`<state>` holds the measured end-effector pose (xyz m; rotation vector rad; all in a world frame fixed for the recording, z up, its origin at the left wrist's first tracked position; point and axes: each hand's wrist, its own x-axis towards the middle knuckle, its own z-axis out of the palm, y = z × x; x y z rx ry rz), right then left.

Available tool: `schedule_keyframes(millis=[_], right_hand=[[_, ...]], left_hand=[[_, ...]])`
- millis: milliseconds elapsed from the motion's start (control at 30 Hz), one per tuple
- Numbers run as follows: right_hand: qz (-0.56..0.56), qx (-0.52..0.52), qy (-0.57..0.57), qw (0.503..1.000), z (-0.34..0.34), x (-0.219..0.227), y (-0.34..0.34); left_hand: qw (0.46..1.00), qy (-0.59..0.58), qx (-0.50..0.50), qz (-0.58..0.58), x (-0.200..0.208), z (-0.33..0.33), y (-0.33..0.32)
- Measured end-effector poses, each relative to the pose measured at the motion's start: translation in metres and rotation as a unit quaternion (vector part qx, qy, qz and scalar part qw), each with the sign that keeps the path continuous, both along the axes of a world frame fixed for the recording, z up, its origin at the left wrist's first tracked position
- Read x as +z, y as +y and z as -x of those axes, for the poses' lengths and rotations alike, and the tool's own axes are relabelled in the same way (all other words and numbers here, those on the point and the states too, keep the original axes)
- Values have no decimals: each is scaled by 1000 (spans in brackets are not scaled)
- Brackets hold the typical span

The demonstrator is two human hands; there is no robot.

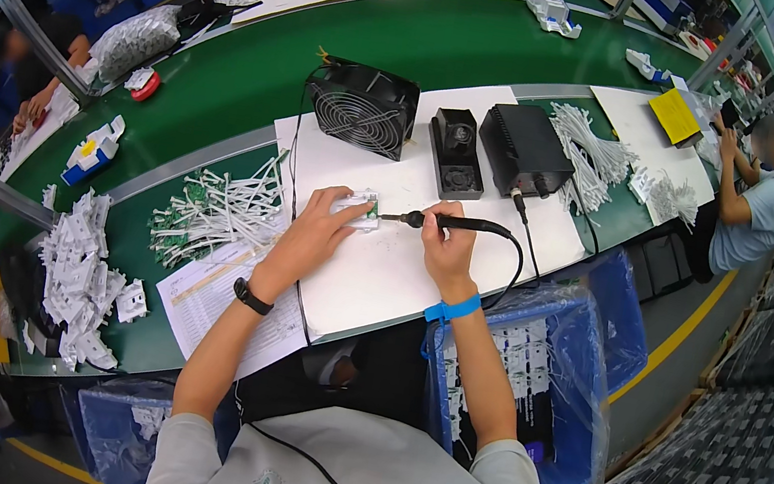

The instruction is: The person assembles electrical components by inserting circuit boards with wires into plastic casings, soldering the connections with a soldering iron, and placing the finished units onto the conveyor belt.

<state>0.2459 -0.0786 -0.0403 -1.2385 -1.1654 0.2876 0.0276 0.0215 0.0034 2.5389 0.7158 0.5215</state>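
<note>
My right hand [447,252] grips a soldering iron [473,224] like a pen, its tip pointing left. The tip reaches the edge of a small white plastic housing [363,222], close to a bit of green circuit board [373,209] on it. Whether it touches is too small to tell. With fingers bent over the housing, my left hand [310,234] holds it down on the white work board [380,287]. Left of that hand lies a heap of white wires with small green boards [218,210]. A printed sheet [213,306] is partly under my left forearm.
Behind the hands stand a black fan [362,108], an iron holder [457,157] and a black soldering station [526,151]. White housings [77,279] are piled at left, white wires [588,157] at right. A blue bin [587,416] sits beside me. Co-workers sit around the green conveyor [275,52].
</note>
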Motion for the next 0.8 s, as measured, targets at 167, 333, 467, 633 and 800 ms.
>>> schedule_keyframes(millis=[167,333,467,633,800], right_hand=[[-8,2,-6,1000,1,0,1],[-22,-24,-1,999,-2,-6,-1],[-51,-91,29,994,-3,-7,1],[-63,-122,30,990,-4,-6,4],[-76,-142,73,984,-4,-6,7]], left_hand=[[1000,-10,-2,-3,-2,1,0],[1000,-7,0,-19,-2,0,0],[995,-4,21,-95,-10,-5,-3],[981,-40,151,-118,-21,-31,-8],[974,-50,178,-130,-24,-40,-13]])
